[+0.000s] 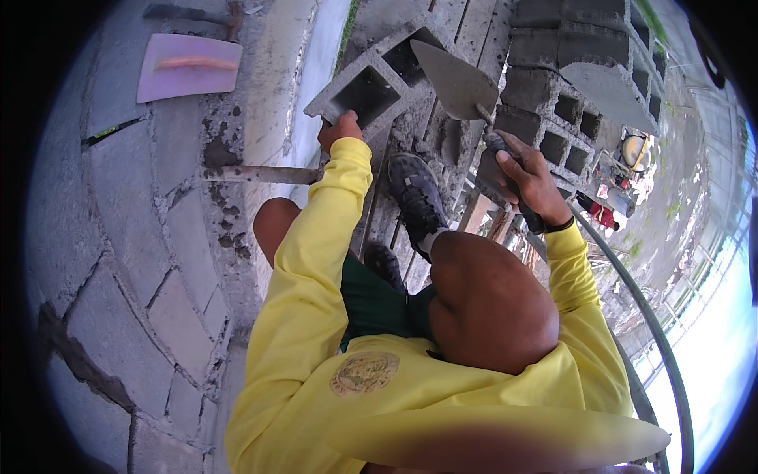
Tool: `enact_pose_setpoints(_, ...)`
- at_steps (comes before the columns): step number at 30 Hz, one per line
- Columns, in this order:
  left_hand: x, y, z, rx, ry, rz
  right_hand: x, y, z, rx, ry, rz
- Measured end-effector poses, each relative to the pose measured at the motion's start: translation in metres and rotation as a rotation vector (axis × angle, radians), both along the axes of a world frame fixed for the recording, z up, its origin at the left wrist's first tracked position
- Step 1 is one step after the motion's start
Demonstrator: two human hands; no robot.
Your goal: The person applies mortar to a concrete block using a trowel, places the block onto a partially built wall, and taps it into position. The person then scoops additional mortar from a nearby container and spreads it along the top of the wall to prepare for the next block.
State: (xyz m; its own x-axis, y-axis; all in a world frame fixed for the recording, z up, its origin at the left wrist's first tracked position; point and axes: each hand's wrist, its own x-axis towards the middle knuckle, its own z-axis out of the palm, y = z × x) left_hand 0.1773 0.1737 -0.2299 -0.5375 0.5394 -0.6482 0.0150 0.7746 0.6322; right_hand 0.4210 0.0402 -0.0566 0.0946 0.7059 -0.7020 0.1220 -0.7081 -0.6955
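My left hand (339, 130) grips the near-left end of a grey hollow concrete block (379, 76), which is tilted above wooden planks (467, 35) with its two cavities showing. My right hand (535, 175) is closed round the handle of a trowel (454, 79), its pointed metal blade reaching up beside the right end of the block. My feet in dark shoes (412, 193) rest on the planks, one knee bent high. To the left, a pink flat board (189, 65) lies near the wall of grey blocks (126, 213).
Stacked hollow blocks (537, 83) stand at the upper right. A curved metal rail (643, 292) runs along my right side. Beyond it, far below, are a person in red (602, 215), a round machine (636, 154) and scattered debris. A pale ledge (288, 95) borders the planks on the left.
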Motion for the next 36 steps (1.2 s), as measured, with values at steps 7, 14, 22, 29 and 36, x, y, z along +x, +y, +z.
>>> enact_pose_setpoints(7, -0.002, 0.002, 0.002, -0.065, 0.011, -0.024, 0.007, -0.011, -0.011, 0.028, 0.117, 0.023)
enact_pose_setpoints(14, -0.004, 0.002, -0.003, -0.071, 0.015, -0.044, -0.006, -0.017, -0.014, 0.162, -0.182, 0.211)
enact_pose_setpoints(22, -0.005, 0.003, -0.007, -0.054, 0.001, -0.041, -0.052, -0.032, -0.028, 0.320, -0.494, 0.176)
enact_pose_setpoints(29, -0.002, 0.004, 0.001, -0.120, 0.003, -0.047, -0.066, -0.037, -0.041, 0.328, -0.586, 0.154)
enact_pose_setpoints(36, -0.001, 0.005, 0.006, -0.165, 0.025, -0.025, -0.069, -0.039, -0.039, 0.367, -0.613, 0.205)
